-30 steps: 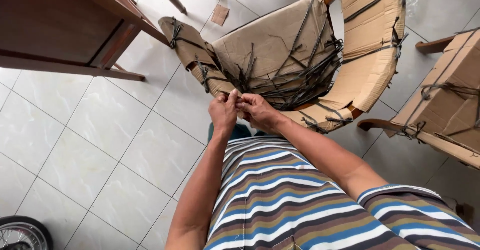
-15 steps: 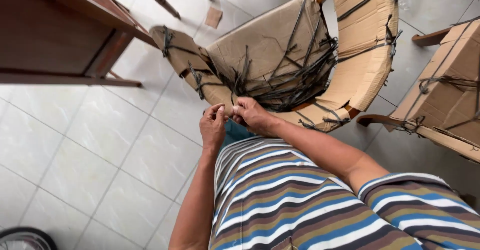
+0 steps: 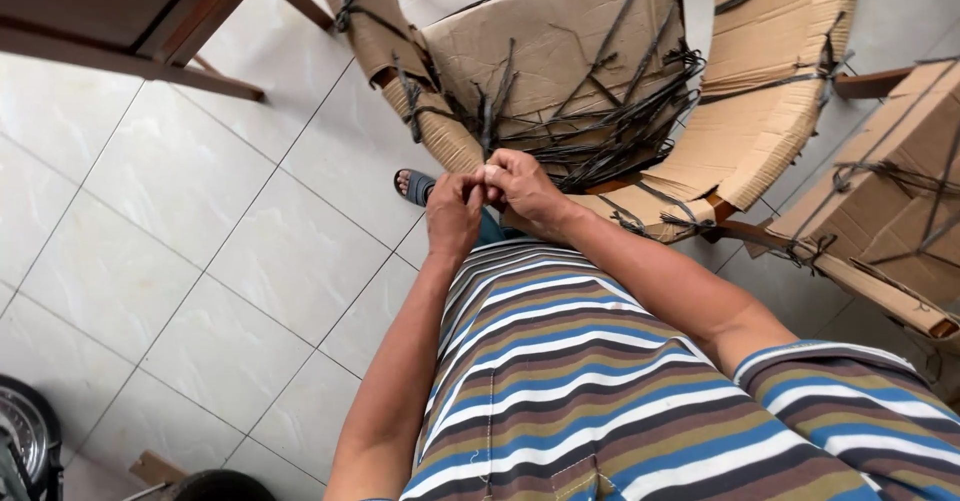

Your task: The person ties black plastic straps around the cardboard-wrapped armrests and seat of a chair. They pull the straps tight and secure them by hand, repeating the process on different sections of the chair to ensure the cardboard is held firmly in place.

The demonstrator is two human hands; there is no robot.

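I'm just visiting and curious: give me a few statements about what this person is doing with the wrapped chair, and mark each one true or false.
1. Both hands are together at the front edge of the chair. True: the left hand and right hand meet there.
2. The chair is wrapped in cardboard tied with dark straps. True.
3. The floor is covered in carpet. False: it is pale tile.
4. The person wears a plain white shirt. False: it is striped.
5. A sandalled foot shows beneath the hands. True.
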